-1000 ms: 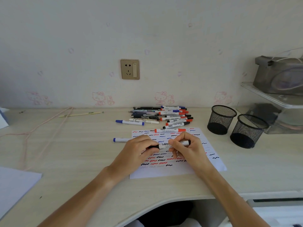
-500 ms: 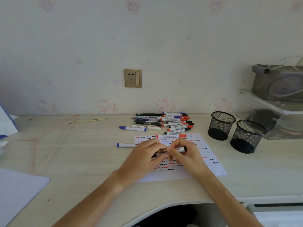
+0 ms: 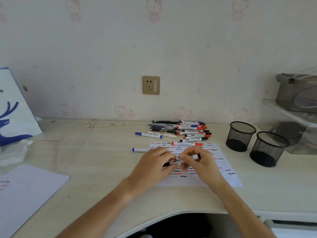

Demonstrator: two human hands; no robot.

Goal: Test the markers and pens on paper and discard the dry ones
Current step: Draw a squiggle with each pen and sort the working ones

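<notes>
Black marker (image 3: 182, 160) over the paper (image 3: 228, 179), left hand (image 3: 154, 166) gripping apparently its cap end, right hand (image 3: 201, 162) pinching the barrel

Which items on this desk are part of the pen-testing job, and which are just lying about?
In use: black marker held by left hand and right hand; scribbled test paper; pen pile; two mesh cups.
Lying about: pink cord; blue-printed bag; wall socket.
</notes>
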